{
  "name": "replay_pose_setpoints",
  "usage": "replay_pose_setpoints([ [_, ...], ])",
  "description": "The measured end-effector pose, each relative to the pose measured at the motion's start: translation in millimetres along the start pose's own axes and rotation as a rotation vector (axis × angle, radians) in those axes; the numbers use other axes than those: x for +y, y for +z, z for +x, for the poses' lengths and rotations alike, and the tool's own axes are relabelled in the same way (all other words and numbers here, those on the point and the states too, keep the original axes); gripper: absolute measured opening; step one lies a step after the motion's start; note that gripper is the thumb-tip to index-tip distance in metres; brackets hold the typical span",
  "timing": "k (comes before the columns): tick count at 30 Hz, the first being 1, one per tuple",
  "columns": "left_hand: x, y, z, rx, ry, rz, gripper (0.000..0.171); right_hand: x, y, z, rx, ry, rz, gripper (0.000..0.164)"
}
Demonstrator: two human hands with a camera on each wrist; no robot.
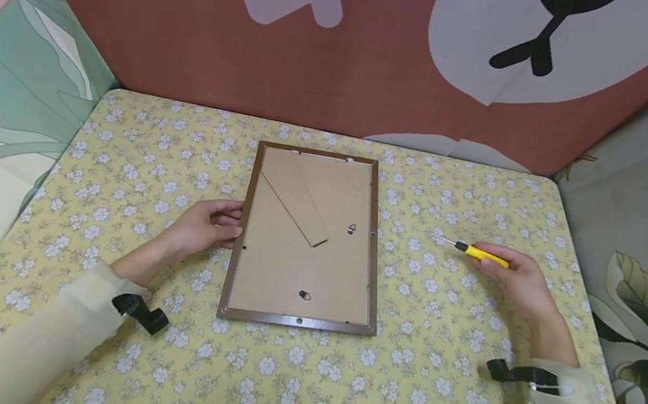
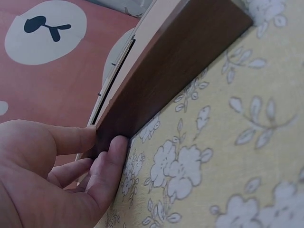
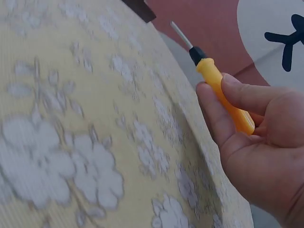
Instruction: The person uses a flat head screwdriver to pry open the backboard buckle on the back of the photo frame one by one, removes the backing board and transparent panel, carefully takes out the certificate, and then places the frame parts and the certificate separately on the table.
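a brown picture frame point(image 1: 291, 264) lies back side up in the middle of the flowered worktop point(image 1: 396, 390), its left edge pinched by the left hand point(image 1: 204, 229), while to its right the right hand point(image 1: 518, 279) grips a yellow screwdriver point(image 1: 474, 252), tip leftward.

Picture frame point(image 2: 173, 71) partly beyond the left wrist view's top edge, underside hidden.

Brown, tan-backed rect. pic frame point(image 1: 303, 262) lies back-up, w/ yellow-handled, metal-shafted screwdriver point(image 1: 474, 252) held to its R, tip twd it.
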State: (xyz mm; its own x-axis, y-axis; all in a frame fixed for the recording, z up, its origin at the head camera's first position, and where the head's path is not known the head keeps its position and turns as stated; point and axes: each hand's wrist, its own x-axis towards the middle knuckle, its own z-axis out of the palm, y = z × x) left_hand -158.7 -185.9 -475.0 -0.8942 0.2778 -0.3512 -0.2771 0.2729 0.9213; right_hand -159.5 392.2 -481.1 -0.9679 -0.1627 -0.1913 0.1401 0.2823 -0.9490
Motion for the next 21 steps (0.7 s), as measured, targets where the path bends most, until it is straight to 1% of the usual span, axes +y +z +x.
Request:
replay_pose_setpoints([
  [2,0.0,0.1,0.3,0.0,0.0,-0.002,0.058,-2,2,0,-0.043,-0.022,0.088,0.036],
  [4,0.0,0.2,0.6,-0.001,0.002,-0.003,0.058,-7,8,0,-0.085,-0.041,0.141,0.033],
  [9,1.5,0.1,0.2,0.004,-0.003,-0.003,0.059,-28,29,-1,-0.166,-0.112,0.136,0.036],
  [11,2.4,0.1,-0.4,0.007,-0.008,-0.002,0.06,-37,40,-1,-0.189,-0.132,0.106,0.037],
  [14,3.9,0.8,-1.6,0.007,-0.013,0.0,0.061,-48,58,-1,-0.199,-0.131,0.021,0.037],
  [17,5.1,1.7,-2.7,0.003,-0.013,0.003,0.061,-57,76,-2,-0.196,-0.106,-0.073,0.035],
  [21,5.3,1.6,-4.7,-0.012,0.0,0.032,0.065,-66,98,-3,-0.209,-0.076,-0.12,0.031],
])
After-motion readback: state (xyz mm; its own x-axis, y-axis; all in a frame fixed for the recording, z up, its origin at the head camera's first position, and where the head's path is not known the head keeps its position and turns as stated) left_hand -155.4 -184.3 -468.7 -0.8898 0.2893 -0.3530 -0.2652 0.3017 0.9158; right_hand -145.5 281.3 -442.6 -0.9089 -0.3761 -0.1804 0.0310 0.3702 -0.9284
